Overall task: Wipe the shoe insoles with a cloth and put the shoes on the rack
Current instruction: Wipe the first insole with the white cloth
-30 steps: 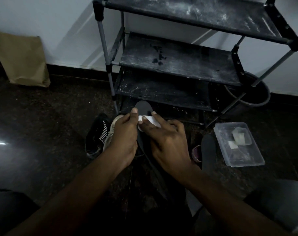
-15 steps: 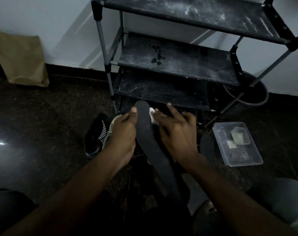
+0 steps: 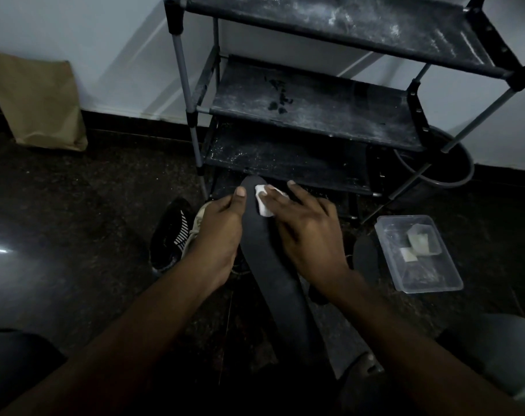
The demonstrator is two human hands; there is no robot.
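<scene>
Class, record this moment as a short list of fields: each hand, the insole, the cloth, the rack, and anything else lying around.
Left hand: grips the insole by its left edge, thumb on top
Right hand: straight fingers press the cloth onto the insole
Cloth: small, white, at the insole's far end
Rack: dusty shelves, no shoes on those in view
Around: striped black shoe left of the hands; clear plastic box at right; brown bag far left

Left hand point(image 3: 222, 232) curled, gripping, right hand point(image 3: 307, 232) flat
</scene>
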